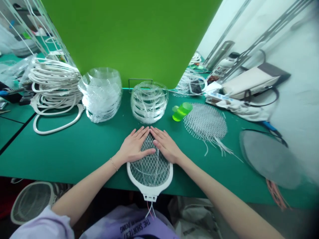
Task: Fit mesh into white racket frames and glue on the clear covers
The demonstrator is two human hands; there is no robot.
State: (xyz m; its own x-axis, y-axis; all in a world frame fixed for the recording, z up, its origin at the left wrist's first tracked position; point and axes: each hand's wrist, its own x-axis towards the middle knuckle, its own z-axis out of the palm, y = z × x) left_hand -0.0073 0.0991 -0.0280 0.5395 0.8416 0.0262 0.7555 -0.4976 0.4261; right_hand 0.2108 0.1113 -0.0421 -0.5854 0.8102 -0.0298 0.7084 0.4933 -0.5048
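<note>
Left hand (132,146) and right hand (165,145) both lie flat on the mesh of a white plastic fly-swatter racket frame (149,174), side by side, on the upper part of the mesh. Left fingers (139,134) and right fingers (159,134) are spread and extended, not curled; no grip closed on anything. Left thumb lies across the mesh, and a thin bracelet (114,164) circles the left wrist.

Racket sits on the green counter (74,159) just below the fingers, handle end overhanging the edge toward the person. Thin red and white wires (150,209) hang from that end.

Beyond the fingertips, nearly touching them: stack of clear plastic rings holding white strips (149,102). Further left of the fingers: taller clear stack (101,94), then a pile of white plastic frames (56,83). Right of the fingers: green translucent bottle (181,111) lying on its side, and a loose wire mesh disc with trailing strands (205,122). Further right: grey round disc (269,159).

Writing: printed garment (136,225) below the fingers, upside down, reads "THE SHORTES…" and "DONG"; remainder cut off. Labelled white bottle (221,66) beyond the right fingers: text too small to read.

Upright green panel (129,36) blocks the view behind the stacks.
</note>
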